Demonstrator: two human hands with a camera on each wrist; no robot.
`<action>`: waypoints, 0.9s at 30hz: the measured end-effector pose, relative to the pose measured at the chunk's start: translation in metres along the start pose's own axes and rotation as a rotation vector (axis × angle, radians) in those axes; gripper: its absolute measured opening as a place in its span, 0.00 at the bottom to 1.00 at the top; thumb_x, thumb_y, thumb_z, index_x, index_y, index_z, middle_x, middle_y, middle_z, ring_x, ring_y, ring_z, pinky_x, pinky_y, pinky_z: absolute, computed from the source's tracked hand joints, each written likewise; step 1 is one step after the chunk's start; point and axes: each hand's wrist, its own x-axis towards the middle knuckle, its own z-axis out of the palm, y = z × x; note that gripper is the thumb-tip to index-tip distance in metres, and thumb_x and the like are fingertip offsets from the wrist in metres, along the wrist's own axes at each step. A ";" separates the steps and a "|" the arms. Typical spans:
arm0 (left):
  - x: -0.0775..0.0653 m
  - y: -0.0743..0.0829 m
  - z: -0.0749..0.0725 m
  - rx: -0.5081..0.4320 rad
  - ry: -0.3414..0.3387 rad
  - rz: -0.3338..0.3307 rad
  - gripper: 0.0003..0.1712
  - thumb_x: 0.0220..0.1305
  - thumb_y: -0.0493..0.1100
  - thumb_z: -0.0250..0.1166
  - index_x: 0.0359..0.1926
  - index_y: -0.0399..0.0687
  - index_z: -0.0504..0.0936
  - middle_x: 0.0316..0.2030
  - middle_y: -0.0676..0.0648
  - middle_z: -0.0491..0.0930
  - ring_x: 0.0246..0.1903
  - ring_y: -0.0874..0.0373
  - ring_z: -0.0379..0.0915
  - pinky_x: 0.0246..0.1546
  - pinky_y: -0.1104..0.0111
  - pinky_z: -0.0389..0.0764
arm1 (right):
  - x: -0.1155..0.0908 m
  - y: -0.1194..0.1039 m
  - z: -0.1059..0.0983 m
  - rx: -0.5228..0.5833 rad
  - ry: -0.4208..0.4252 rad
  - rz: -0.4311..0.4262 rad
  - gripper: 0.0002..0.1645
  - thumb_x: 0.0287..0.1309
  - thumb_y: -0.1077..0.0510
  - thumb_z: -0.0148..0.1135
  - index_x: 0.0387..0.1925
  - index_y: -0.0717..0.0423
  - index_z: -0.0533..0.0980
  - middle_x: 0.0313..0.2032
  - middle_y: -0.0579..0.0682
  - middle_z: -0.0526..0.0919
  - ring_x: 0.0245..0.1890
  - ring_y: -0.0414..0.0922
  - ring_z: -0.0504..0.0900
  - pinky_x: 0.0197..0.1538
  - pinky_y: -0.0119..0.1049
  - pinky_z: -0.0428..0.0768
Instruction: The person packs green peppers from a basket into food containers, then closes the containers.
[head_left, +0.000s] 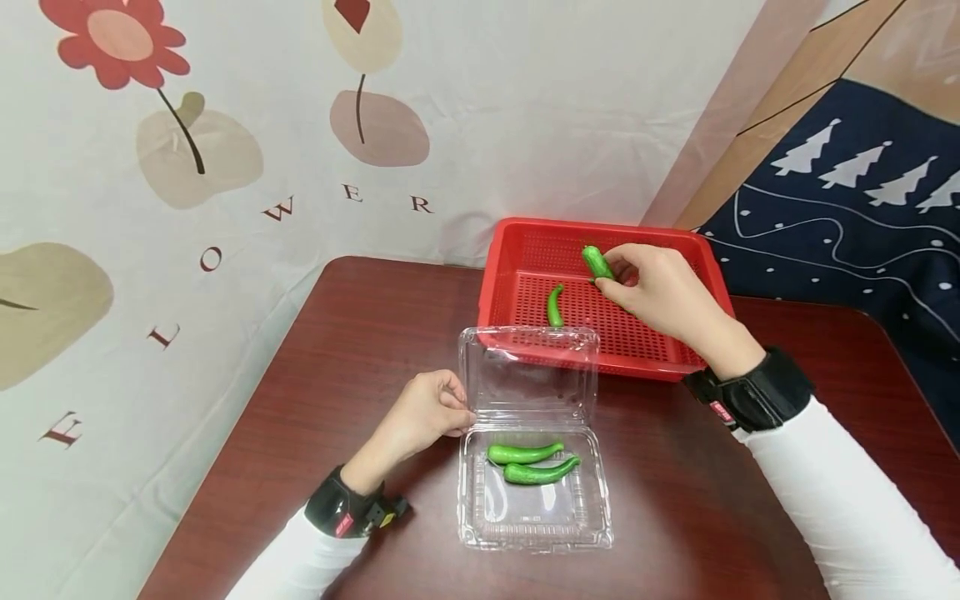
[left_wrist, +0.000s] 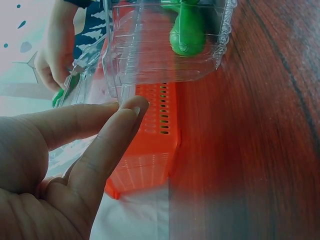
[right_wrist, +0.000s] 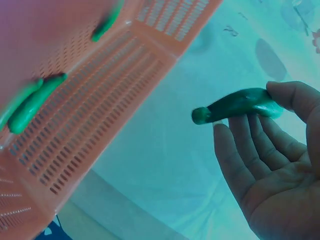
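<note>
My right hand (head_left: 663,292) holds a green pepper (head_left: 596,262) over the red perforated basket (head_left: 540,243). In the right wrist view the thumb and fingers pinch one end of this pepper (right_wrist: 240,104). My left hand (head_left: 429,408) pinches the side edge of a clear plastic clamshell box (head_left: 525,510) by its hinge, thumb against finger (left_wrist: 131,112) in the left wrist view. The box stands open, its lid (head_left: 525,379) tilted up against the basket's front. Two green peppers (head_left: 542,473) lie side by side in its base.
Another green pepper (head_left: 555,307) lies in the basket behind the raised lid; more peppers (right_wrist: 37,105) show there in the right wrist view. The dark red-brown table (head_left: 360,333) meets a white printed cloth (head_left: 465,108) at the back and left.
</note>
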 end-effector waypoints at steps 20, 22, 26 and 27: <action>-0.003 -0.002 0.002 0.008 0.011 0.012 0.11 0.55 0.24 0.70 0.35 0.34 0.76 0.29 0.38 0.88 0.28 0.57 0.86 0.34 0.64 0.91 | -0.061 -0.032 0.037 0.087 0.226 -0.356 0.24 0.48 0.66 0.80 0.48 0.60 0.81 0.38 0.49 0.84 0.36 0.41 0.78 0.37 0.37 0.82; -0.002 -0.002 0.002 0.005 0.012 0.008 0.11 0.55 0.24 0.70 0.35 0.34 0.76 0.30 0.38 0.88 0.28 0.57 0.86 0.34 0.64 0.91 | -0.066 -0.035 0.042 0.083 0.203 -0.373 0.25 0.48 0.65 0.80 0.49 0.59 0.81 0.39 0.48 0.84 0.36 0.41 0.78 0.37 0.37 0.83; -0.001 -0.001 0.003 0.003 0.010 0.004 0.11 0.55 0.24 0.70 0.35 0.34 0.76 0.30 0.38 0.88 0.28 0.57 0.86 0.34 0.63 0.92 | -0.079 -0.039 0.054 0.083 0.140 -0.409 0.23 0.50 0.63 0.79 0.49 0.56 0.81 0.38 0.44 0.82 0.35 0.38 0.76 0.34 0.33 0.81; -0.001 -0.001 0.003 0.001 0.009 0.003 0.11 0.55 0.24 0.70 0.35 0.34 0.76 0.30 0.37 0.88 0.28 0.57 0.86 0.34 0.63 0.92 | -0.082 -0.040 0.057 0.082 0.127 -0.423 0.23 0.50 0.63 0.78 0.48 0.56 0.80 0.38 0.43 0.81 0.35 0.38 0.75 0.33 0.32 0.81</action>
